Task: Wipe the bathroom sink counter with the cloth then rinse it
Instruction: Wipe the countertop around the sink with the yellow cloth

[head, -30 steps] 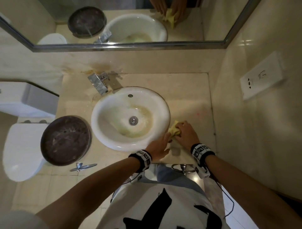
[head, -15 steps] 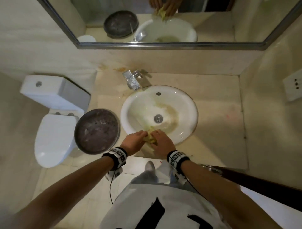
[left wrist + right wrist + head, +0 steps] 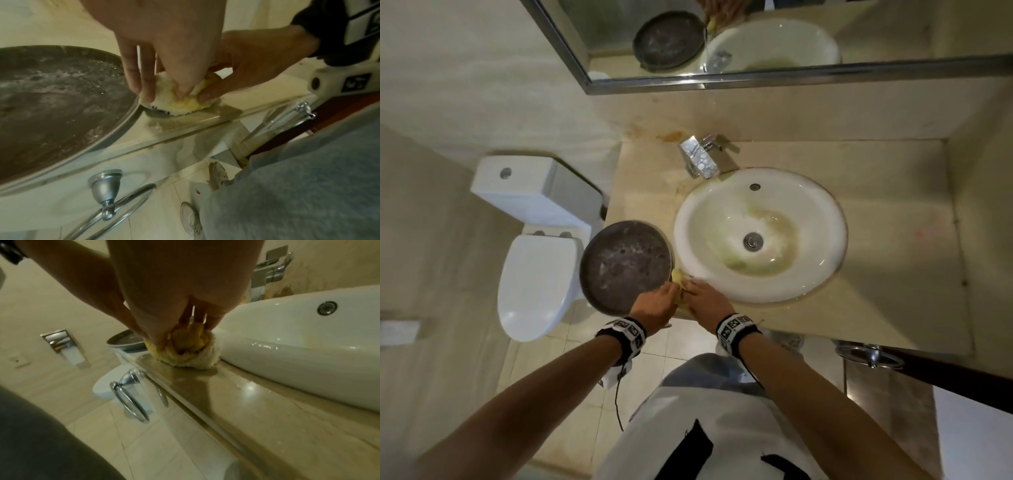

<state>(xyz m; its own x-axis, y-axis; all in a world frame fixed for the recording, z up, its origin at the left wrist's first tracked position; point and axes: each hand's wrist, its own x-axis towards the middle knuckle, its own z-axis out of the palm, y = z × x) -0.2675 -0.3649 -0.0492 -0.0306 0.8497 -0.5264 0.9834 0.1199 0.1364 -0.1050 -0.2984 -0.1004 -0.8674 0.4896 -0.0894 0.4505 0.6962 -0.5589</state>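
A bunched yellow cloth (image 3: 678,281) (image 3: 176,100) (image 3: 185,352) lies on the beige counter (image 3: 887,246) (image 3: 246,402) at its front edge, between the white basin (image 3: 760,236) (image 3: 298,344) and a dark round pan (image 3: 625,267) (image 3: 51,100). My left hand (image 3: 657,305) (image 3: 164,65) grips the cloth from the left with curled fingers. From the right, my right hand (image 3: 705,301) (image 3: 180,313) pinches the same cloth and presses it down on the counter. Most of the cloth is hidden under both hands in the head view.
A chrome faucet (image 3: 700,156) stands behind the basin at the back left. A white toilet (image 3: 537,281) sits left of the counter. Towel rings (image 3: 107,203) (image 3: 131,400) hang under the counter's front edge. A mirror (image 3: 756,34) spans the back wall.
Both hands have slid the cloth leftward along the counter's front edge, from right of the basin past its front to the spot beside the dark pan.
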